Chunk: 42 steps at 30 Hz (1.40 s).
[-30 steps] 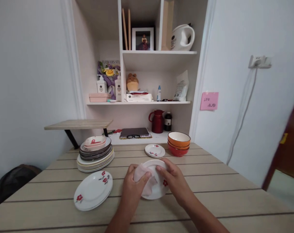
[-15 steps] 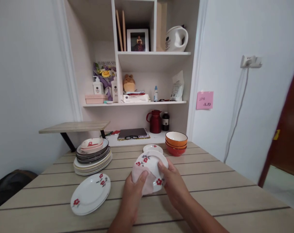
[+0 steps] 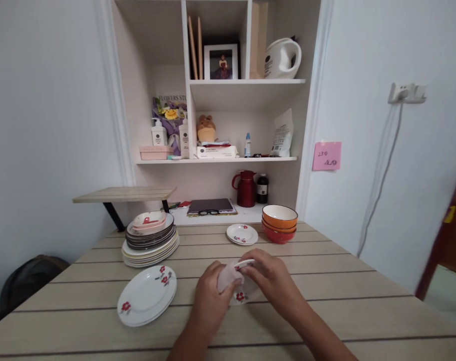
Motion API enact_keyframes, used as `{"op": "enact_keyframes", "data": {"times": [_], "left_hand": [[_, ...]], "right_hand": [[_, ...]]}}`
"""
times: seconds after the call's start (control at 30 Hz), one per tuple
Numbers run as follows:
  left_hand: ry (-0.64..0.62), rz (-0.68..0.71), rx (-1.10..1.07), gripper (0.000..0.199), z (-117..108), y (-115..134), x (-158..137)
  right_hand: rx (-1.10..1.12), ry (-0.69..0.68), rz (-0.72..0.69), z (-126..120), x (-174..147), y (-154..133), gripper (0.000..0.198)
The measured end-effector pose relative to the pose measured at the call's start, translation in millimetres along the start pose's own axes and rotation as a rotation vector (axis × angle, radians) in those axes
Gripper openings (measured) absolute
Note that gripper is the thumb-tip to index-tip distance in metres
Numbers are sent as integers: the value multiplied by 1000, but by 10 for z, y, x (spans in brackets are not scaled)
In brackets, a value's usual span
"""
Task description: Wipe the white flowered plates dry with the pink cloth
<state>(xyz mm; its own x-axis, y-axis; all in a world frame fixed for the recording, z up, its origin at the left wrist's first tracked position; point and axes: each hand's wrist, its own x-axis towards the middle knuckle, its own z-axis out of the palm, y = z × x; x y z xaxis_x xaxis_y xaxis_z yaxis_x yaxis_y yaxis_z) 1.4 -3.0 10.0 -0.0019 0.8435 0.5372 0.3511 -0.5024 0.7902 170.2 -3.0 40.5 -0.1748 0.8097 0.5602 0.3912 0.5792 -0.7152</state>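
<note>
— What have the hands got hold of?

— The right hand (image 3: 273,278) is clasped over the far rim of a small white saucer with red flowers (image 3: 243,295), tipping it on edge above the pale slatted wooden table (image 3: 325,301). The left hand (image 3: 209,291) is closed round a pale pink cloth (image 3: 228,275) and presses it against the saucer's face. So the saucer sits between both palms, mostly hidden; only its top rim and a flowered patch show.

— How far along would you say?

— Part way, I'd guess. Left of the saucer, near the table's front, lies a short stack of white flowered plates (image 3: 147,296). Beyond the saucer, another small flowered saucer (image 3: 242,233) rests flat, with nested orange and red bowls (image 3: 279,223) just to its right. Farther left of the held saucer stands a tall pile of mixed plates (image 3: 151,243) topped by a pink dish. Which of these are wiped I cannot tell.

— And behind?

— A white shelf unit (image 3: 246,85), with a dark red jug (image 3: 245,188) on its lowest ledge.
</note>
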Motion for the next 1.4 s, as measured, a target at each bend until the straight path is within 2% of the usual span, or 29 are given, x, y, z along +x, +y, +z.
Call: {"op": "enact_keyframes", "data": {"times": [0.1, 0.2, 0.4, 0.53, 0.83, 1.03, 1.2, 1.27, 1.33, 1.4], "left_hand": [[25, 22, 16, 9, -1, -4, -12], [52, 2, -60, 13, 5, -23, -12], [119, -185, -220, 25, 45, -65, 9], [170, -274, -339, 34, 65, -51, 23], [203, -415, -570, 48, 107, -51, 14], [176, -467, -630, 56, 147, -105, -17], [172, -515, -651, 59, 168, -149, -15], [181, -513, -640, 58, 151, -159, -13], [205, -488, -609, 56, 115, -159, -5], [216, -456, -544, 52, 72, -142, 6]], "right_hand": [[-24, -36, -29, 10, -31, -34, 12], [79, -16, -12, 51, -50, -36, 15], [381, 56, 188, 217, -57, 75, 20], [562, 83, 257, 288, -64, 112, 22], [834, 233, 322, 342, -52, 55, 27], [1077, 301, 447, 394, -45, 53, 34], [1182, 354, 542, 447, -23, 67, 40], [1178, 330, 563, 449, -17, 70, 40], [1119, 244, 569, 414, -13, 70, 38], [989, 141, 491, 337, -8, 69, 34]]}}
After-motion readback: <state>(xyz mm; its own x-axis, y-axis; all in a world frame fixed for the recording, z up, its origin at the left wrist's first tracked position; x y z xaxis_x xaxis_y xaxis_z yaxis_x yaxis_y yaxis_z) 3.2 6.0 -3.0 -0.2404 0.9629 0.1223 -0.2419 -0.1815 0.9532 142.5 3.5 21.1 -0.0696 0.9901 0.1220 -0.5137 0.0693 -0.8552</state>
